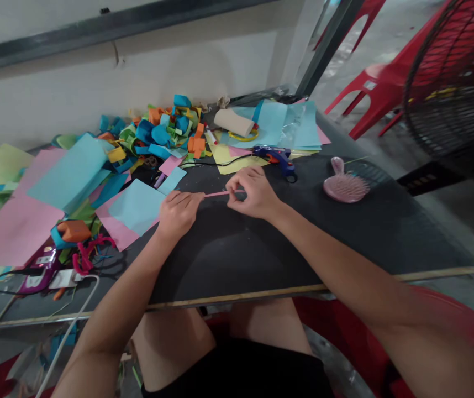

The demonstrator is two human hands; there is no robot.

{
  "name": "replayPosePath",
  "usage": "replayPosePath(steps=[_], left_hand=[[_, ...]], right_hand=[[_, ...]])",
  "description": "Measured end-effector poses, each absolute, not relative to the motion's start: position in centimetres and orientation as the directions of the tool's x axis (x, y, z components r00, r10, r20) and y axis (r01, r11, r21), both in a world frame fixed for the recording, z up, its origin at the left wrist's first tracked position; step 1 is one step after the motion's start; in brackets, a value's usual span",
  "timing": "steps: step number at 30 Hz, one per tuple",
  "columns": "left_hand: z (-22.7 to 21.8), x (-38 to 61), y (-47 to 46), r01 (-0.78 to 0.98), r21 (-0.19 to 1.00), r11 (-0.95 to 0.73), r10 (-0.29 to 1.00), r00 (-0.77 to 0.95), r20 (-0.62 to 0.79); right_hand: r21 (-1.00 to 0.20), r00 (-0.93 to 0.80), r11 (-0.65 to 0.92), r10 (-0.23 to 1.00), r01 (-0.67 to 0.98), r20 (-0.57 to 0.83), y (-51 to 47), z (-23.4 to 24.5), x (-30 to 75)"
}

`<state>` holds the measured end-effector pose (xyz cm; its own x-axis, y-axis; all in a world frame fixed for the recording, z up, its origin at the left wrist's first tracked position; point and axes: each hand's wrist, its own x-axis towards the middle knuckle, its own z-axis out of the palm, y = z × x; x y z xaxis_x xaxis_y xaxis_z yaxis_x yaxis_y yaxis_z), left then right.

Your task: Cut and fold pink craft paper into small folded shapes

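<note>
A thin pink strip [217,194], seemingly paper, stretches between my two hands just over the dark tabletop. Its left end is gripped by my left hand [180,211], whose fingers are closed. At the other end, my right hand [253,192] pinches the strip between thumb and fingertips. Left of my left hand lies a light blue paper sheet [135,207] on top of a pink sheet [115,235]. Beyond my right hand rests a blue glue gun [276,157] with its black cord running left.
Cut and folded coloured pieces [160,132] are heaped against the wall. A pink hairbrush [345,185] lies at right, near a fan [461,88]. Large paper sheets [17,215] and a purple power strip [40,271] occupy the left. The table's front edge [237,297] is above my thighs.
</note>
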<state>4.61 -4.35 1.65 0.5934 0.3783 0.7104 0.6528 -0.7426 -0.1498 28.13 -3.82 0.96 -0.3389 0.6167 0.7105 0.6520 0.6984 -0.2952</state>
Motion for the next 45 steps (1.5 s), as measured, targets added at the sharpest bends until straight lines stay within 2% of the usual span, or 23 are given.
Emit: replayPosePath(steps=[5,8,12,14,17,20,25,28,30,35,38,42,45], left_hand=[[1.7,2.7,-2.9,0.741,-0.078,-0.667,0.447,0.482,0.754],[1.4,2.5,-2.6,0.735,-0.077,-0.674,0.464,0.502,0.730],[1.3,2.8,-2.8,0.655,-0.125,-0.745,0.425,0.611,0.668],[1.4,2.8,-2.8,0.635,-0.120,-0.763,0.430,0.637,0.640],[1.6,3.2,-2.8,0.632,-0.151,-0.760,0.401,0.639,0.656],[1.4,4.2,-3.3,0.651,-0.184,-0.737,0.405,0.643,0.650],[0.3,6.0,-4.2,0.695,-0.090,-0.713,0.485,0.582,0.653],[0.2,6.3,-4.4,0.700,-0.124,-0.703,0.470,0.588,0.658],[0.2,6.2,-4.4,0.683,-0.148,-0.715,0.448,0.610,0.654],[0.4,5.9,-4.5,0.651,-0.074,-0.755,0.476,0.622,0.622],[0.5,5.6,-4.5,0.661,-0.097,-0.744,0.473,0.623,0.623],[0.9,5.1,-4.3,0.673,-0.143,-0.726,0.444,0.616,0.650],[1.1,4.7,-4.2,0.716,-0.075,-0.694,0.466,0.527,0.711]], right_hand=[[-0.361,-0.168,0.617,0.633,0.699,0.756,-2.7,0.8,30.5],[-0.380,-0.116,0.594,0.630,0.709,0.768,-2.8,0.8,30.2],[-0.371,-0.212,0.668,0.623,0.645,0.753,-3.4,0.7,28.3],[-0.379,-0.295,0.684,0.655,0.624,0.696,-3.5,0.6,27.5],[-0.419,-0.262,0.688,0.656,0.592,0.708,-3.5,0.5,26.9],[-0.408,-0.244,0.708,0.626,0.576,0.741,-3.8,0.2,26.4],[-0.423,-0.271,0.702,0.649,0.574,0.711,-4.6,0.0,25.1],[-0.446,-0.249,0.691,0.662,0.569,0.707,-4.8,-0.1,24.8],[-0.436,-0.242,0.693,0.653,0.574,0.718,-4.8,-0.2,24.7],[-0.357,-0.313,0.714,0.622,0.602,0.717,-4.5,-0.4,25.0],[-0.326,-0.340,0.717,0.615,0.616,0.711,-4.3,-0.2,25.5],[-0.297,-0.315,0.694,0.610,0.656,0.727,-3.7,0.1,27.0],[-0.320,-0.236,0.626,0.641,0.711,0.730,-3.1,0.2,28.2]])
